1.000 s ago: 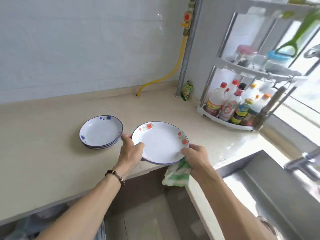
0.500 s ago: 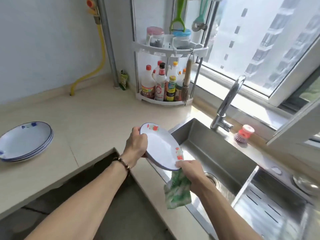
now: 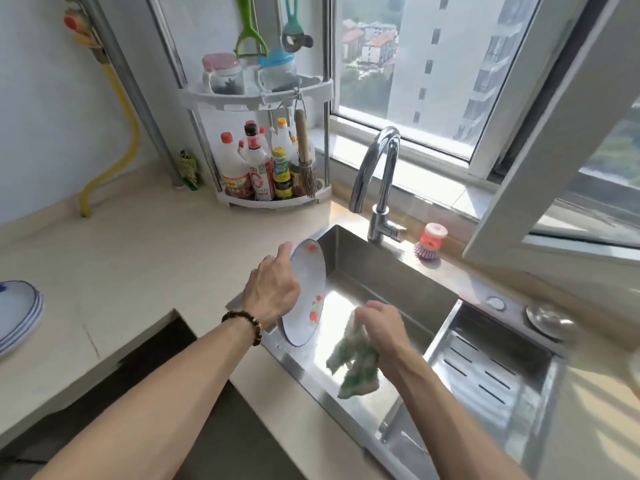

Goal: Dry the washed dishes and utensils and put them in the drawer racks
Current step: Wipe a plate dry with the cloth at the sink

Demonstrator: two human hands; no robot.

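Since 0.5 s ago: plate (image 3: 304, 299) tipped from slanted to near vertical on edge, over left rim of sink (image 3: 391, 271); right hand (image 3: 381, 327) off plate, now apart from it. Left hand (image 3: 273, 289) grips plate from behind, fingers curled over top rim. Right hand fingers clutch green-white cloth (image 3: 353, 362), hanging over basin. Stack of plates (image 3: 17, 313) on counter (image 3: 138, 265), far left.

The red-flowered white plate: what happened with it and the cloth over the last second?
The left hand carried the red-flowered white plate from the beige counter over to the steel sink, tipping it on edge. The right hand let go of its rim. It still grips the green-and-white cloth; the left still holds the plate.
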